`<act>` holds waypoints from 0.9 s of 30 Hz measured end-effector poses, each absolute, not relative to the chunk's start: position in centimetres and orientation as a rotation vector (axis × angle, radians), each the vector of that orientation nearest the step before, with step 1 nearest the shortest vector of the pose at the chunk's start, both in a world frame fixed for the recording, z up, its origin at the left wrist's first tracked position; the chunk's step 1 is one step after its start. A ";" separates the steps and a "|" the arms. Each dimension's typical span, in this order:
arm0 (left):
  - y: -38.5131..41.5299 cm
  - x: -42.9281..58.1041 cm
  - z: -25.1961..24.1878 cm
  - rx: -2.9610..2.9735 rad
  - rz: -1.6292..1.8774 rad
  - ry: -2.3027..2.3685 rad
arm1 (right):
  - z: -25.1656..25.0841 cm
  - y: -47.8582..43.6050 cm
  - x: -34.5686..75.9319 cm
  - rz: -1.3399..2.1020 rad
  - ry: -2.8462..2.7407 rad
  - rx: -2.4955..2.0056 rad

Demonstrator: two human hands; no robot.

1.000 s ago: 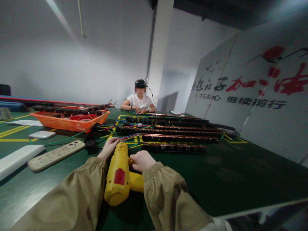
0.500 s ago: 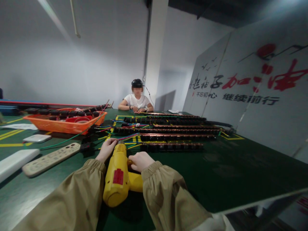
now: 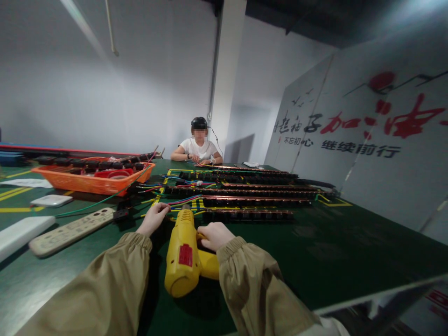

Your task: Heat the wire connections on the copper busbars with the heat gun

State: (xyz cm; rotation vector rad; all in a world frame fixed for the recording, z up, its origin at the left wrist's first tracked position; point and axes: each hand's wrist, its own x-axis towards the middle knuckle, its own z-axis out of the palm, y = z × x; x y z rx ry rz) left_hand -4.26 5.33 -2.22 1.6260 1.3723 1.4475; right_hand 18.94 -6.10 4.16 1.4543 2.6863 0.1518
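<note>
A yellow heat gun (image 3: 182,254) with a red label is gripped by my right hand (image 3: 216,235), its metal nozzle pointing away from me at the wire ends. My left hand (image 3: 153,218) is to the left of the nozzle, with thumb and fingers pinched at the coloured wires (image 3: 185,200); it seems to hold one of them, though the fingertips are small in view. These wires run to long black strips with copper bars (image 3: 252,201), laid side by side across the green table (image 3: 336,247).
An orange basket (image 3: 87,183) with black and red parts stands at the left. Nearer lie a beige power strip (image 3: 72,233), a white box (image 3: 26,238) and a small white device (image 3: 52,200). A person in a white shirt (image 3: 198,149) sits across the table.
My right hand has moved the heat gun to the right, away from my left hand. The left hand stays at the wires, almost unmoved.
</note>
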 end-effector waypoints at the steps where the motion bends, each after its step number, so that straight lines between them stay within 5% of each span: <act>1: 5.3 -4.3 -2.3 1.640 1.448 1.358 | 4.2 -6.1 19.1 0.149 2.686 1.461; 27: 4.9 -4.3 -2.1 1.585 1.434 1.316 | 4.3 -7.7 24.2 0.101 2.541 1.672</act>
